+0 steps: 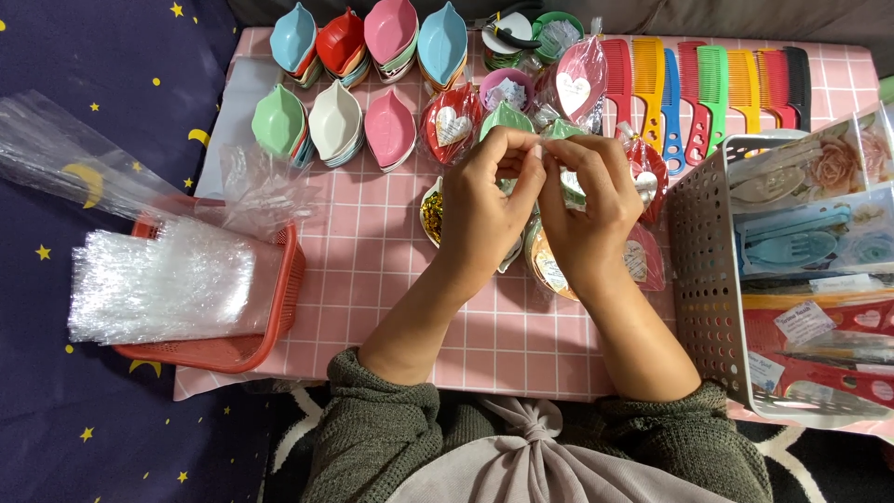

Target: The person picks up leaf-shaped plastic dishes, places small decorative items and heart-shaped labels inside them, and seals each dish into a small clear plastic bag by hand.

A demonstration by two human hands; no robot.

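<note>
My left hand [486, 207] and my right hand [589, 210] meet over the middle of the pink checked table [372, 251]. Between their fingertips they pinch the top of a small clear-wrapped packet [557, 133] with green inside. Most of the packet is hidden behind my fingers. Under my hands lie wrapped leaf-shaped dishes, one with gold glitter [432, 212] and one with a round label [549, 268]. Red wrapped packets with heart tags [451, 126] lie just beyond my fingers.
Stacks of coloured leaf-shaped dishes [335, 121] fill the far left of the table. Coloured combs [708, 88] line the far right. A white perforated basket [708, 270] holds packed cutlery at right. A red basket [270, 307] with clear bags [158, 279] sits at left.
</note>
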